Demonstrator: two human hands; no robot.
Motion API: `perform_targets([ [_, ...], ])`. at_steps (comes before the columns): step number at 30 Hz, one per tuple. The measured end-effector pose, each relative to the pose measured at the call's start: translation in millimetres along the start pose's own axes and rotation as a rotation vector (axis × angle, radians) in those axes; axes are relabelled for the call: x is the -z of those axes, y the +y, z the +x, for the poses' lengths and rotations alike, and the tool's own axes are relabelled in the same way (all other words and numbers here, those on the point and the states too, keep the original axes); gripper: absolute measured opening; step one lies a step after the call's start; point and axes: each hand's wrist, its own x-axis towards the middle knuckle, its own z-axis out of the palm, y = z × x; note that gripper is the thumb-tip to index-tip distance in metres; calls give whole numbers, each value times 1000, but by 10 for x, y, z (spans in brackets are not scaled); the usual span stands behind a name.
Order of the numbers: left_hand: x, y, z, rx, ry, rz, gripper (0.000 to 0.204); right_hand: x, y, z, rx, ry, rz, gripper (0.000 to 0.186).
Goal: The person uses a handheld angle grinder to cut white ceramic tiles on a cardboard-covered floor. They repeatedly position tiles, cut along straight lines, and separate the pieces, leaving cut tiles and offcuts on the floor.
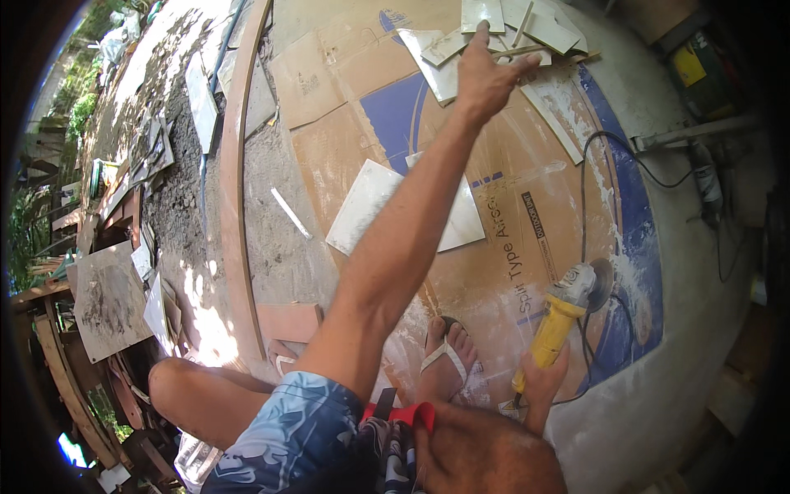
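My left hand (481, 86) reaches to a pile of white tile offcuts (434, 62) at the top of the cardboard (313, 74), fingers spread over the pieces and touching them. My right hand (543, 370) grips a yellow angle grinder (559, 317) low on the right, disc upward, with its cord trailing over the cardboard. A large white tile (362, 202) lies beneath my left forearm, partly hidden by it. A narrow white strip (290, 212) rests on the concrete to the left.
A long wooden board (239, 148) runs along the left, beside rubble, leaning slabs (107, 296) and scrap. A black cable and a tool (706, 185) are at the right. My sandalled foot (444, 362) is on the cardboard below the tile.
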Motion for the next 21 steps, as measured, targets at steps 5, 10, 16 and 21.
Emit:
perform_targets([
  [5,1319,-173,-678,1,-509,804,93,-8,50,137,41,-21,-12,70],
  [10,1688,-584,-1493,-228,-974,1332,115,-110,-189,286,0,-44,-16,69],
  [16,937,-655,-1062,-846,-1361,1122,140,-265,-229,269,67,-78,56,71],
  [21,787,-866,-1064,-1024,-1059,1194,116,-336,-387,130,36,-38,128,79],
])
